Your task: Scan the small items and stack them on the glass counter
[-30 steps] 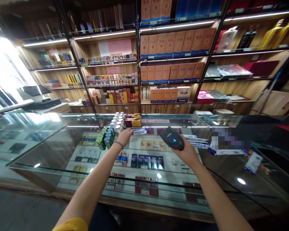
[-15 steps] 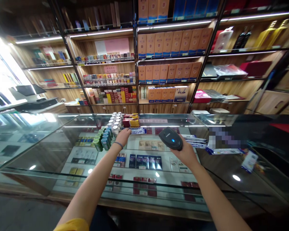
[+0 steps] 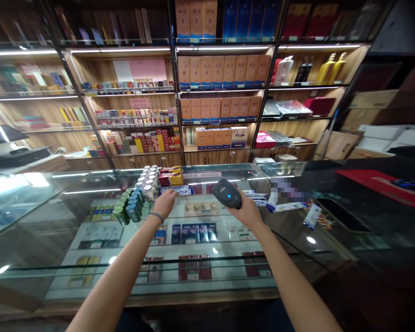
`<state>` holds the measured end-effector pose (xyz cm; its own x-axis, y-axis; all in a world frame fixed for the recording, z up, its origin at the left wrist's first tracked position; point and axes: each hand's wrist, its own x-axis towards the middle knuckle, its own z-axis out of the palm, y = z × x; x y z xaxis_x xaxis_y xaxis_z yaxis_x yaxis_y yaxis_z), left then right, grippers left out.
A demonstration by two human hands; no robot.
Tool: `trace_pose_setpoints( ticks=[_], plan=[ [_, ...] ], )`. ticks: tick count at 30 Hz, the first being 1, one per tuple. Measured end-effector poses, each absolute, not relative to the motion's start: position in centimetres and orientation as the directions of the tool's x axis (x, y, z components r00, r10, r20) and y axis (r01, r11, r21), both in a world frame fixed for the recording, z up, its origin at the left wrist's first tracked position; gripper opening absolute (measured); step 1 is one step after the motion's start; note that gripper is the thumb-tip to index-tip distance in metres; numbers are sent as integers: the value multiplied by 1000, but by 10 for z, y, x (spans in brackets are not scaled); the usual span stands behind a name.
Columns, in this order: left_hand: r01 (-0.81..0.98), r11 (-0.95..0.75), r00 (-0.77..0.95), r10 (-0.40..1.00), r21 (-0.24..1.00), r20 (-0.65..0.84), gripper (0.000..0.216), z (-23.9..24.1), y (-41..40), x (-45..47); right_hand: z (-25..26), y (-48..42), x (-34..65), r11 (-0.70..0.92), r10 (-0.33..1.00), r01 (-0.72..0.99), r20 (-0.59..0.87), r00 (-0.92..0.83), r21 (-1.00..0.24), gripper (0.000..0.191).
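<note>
My right hand (image 3: 249,213) grips a dark handheld barcode scanner (image 3: 226,193) with a blue light lit on top. The scanner is held above the glass display counter (image 3: 200,251), its head pointing away from me and to the left. My left hand (image 3: 165,204), a band around its wrist, has its fingers closed at a small pile of long blue-and-white packets (image 3: 185,189); its fingertips are partly hidden. Just left of it stand rows of cans (image 3: 134,205), green, blue and white. Behind the pile lie stacked red and yellow packs (image 3: 171,176).
More blue-and-white packets (image 3: 288,207) lie to the right, beside a phone (image 3: 342,214) and a red mat (image 3: 383,186). A dark cable (image 3: 297,246) crosses the counter. Cigarette packs (image 3: 193,233) are under the glass. Shelves of orange boxes (image 3: 221,71) line the wall.
The view has turned to the right, bringing the phone and more of the red mat into sight. Both hands stay nearly where they were over the counter, the right still gripping the scanner.
</note>
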<state>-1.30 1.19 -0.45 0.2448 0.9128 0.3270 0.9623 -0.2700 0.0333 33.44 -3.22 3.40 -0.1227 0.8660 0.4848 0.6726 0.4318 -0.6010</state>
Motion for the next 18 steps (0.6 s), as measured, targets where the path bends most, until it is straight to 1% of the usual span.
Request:
trace_pose_setpoints(
  ticks=[3,5,12,18],
  plan=[
    [934,-356,332,885,15,327,35,-4,12,17,44,-39,353,422,865,682,491,-105,-597,52],
    [909,-416,385,862,25,331,35,-5,14,42,49,-44,371,413,863,681,498,-80,-605,55],
    [808,-583,521,776,86,355,32,-9,25,140,57,-66,437,375,844,662,534,45,-649,47],
    [698,-707,628,680,111,379,39,-7,27,213,63,-86,475,360,825,682,558,86,-637,49]
  ],
)
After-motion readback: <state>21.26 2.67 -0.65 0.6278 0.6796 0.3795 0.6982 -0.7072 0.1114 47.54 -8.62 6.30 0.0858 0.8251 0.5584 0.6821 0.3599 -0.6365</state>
